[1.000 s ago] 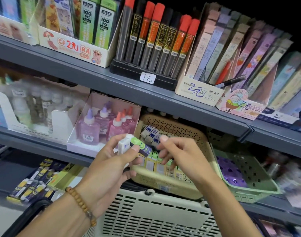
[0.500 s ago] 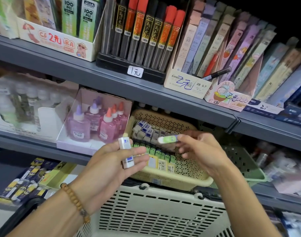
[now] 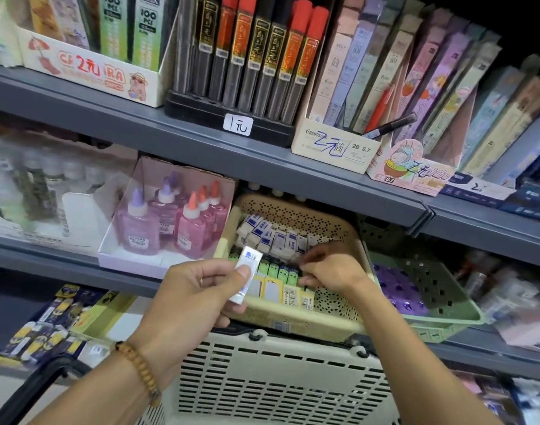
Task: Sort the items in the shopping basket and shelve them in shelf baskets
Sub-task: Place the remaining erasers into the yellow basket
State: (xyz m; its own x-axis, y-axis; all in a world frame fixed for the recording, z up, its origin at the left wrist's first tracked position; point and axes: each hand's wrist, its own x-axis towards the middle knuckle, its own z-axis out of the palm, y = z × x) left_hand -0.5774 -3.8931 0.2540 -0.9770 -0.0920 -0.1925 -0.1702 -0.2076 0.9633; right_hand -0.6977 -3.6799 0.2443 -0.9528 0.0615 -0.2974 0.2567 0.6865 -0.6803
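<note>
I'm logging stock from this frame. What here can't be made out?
- Head view: whatever the right hand touches inside the beige perforated shelf basket; its own fingers hide it.
- White slotted shopping basket: contents hidden by its wall.
- Clear bottles at left: blurred.

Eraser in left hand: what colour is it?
White with a blue printed band, on the eraser the left hand pinches; head view, the only one.

You are looking at glue bottles [image 3: 167,222] standing upright in an open box [image 3: 146,259] on the middle shelf. Above them, red-capped lead tubes [image 3: 253,56] are standing in a black tray [image 3: 201,118] that is wearing a handwritten price tag [image 3: 238,124], beside a white carton [image 3: 334,147] holding slim refill packs [image 3: 382,72].
</note>
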